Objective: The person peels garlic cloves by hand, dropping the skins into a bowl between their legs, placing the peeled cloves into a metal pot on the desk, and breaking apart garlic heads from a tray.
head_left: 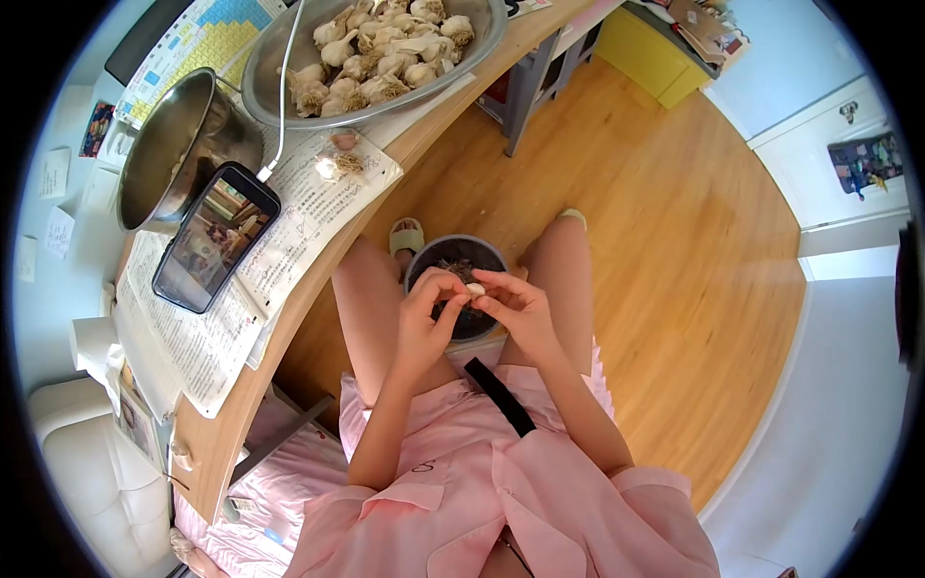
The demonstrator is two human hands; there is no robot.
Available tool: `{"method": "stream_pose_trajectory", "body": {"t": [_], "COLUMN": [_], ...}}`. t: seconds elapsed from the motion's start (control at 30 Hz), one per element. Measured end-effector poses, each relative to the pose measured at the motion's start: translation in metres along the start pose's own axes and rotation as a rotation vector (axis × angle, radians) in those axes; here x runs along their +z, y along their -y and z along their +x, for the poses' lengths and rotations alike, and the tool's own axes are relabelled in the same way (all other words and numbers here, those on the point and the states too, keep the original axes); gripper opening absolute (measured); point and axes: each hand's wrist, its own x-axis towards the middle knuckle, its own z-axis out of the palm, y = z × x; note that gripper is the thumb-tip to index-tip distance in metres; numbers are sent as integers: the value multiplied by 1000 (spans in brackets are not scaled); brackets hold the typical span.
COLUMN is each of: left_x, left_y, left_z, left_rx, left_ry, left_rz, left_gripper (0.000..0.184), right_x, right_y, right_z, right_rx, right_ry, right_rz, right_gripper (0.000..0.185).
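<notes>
Between my fingertips is a pale garlic clove (pixel 476 289), held over a dark bin (pixel 494 254) that stands on the floor between my legs. My left hand (pixel 427 316) pinches it from one side, thumb and forefinger closed together. From the other side my right hand (pixel 521 310) grips it with thumb and fingers. Dry peelings (pixel 453 267) show inside the bin, partly covered by my hands. On the desk to the left, a wide metal basin (pixel 279 114) holds many whole garlic bulbs (pixel 390 48). A broken garlic bulb (pixel 339 166) lies on the printed paper near the basin.
A phone (pixel 217 238) on a white cable leans against a steel pot (pixel 145 173) on the desk. Printed sheets (pixel 198 342) cover the wooden desk (pixel 318 289). A yellow storage box (pixel 646 58) stands at the back, and a white door (pixel 819 149) is at right.
</notes>
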Motion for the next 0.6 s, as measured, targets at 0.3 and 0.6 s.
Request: {"method": "stream_pose_trajectory", "body": {"t": [0.3,0.6], "left_x": [-7,-5], "left_y": [-14,-6], "left_z": [2,0], "left_rx": [205,136], "left_ry": [92,55], "left_rz": [325,197], "left_gripper": [13,12], "right_x": [0,3], "right_y": [2,-5], "right_z": [-5,3], "right_rx": [206,156], "right_ry": [0,-212], "right_rz": [537,640], "right_gripper": [24,24]}}
